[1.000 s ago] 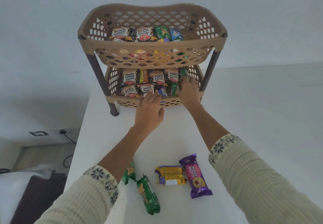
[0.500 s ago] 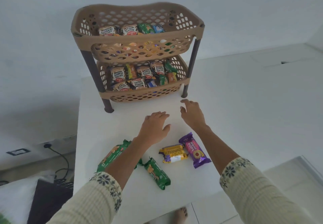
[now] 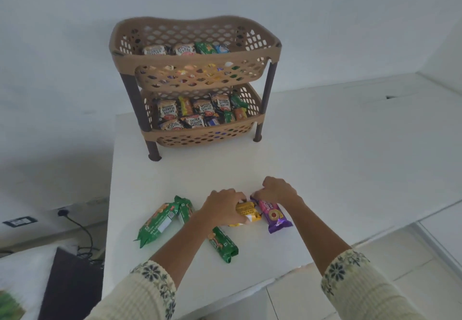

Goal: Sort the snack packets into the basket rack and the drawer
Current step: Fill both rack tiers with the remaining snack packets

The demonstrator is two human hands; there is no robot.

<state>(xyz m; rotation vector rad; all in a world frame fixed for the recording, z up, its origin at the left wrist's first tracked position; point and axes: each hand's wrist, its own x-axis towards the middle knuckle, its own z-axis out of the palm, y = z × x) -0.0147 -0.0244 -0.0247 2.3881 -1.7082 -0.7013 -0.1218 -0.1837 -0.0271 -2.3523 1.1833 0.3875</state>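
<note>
The tan two-tier basket rack (image 3: 271,75) stands at the back of the white table (image 3: 325,169). Its upper basket (image 3: 190,58) holds salted-peanut packets (image 3: 155,50) beside a green and a blue one. The lower basket (image 3: 200,131) is packed with more peanut packets and mixed small snacks.

Near the table's front edge, the left hand (image 3: 222,207) curls over a yellow biscuit packet (image 3: 248,214). The right hand (image 3: 277,191) pinches the far end of a purple biscuit packet (image 3: 274,217). Three green packets (image 3: 156,222) lie loose beside them.

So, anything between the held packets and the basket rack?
Nothing visible. Left hand grips the yellow packet, right hand pinches the purple packet; green packets lie left and nearer, off the path to the basket rack.
</note>
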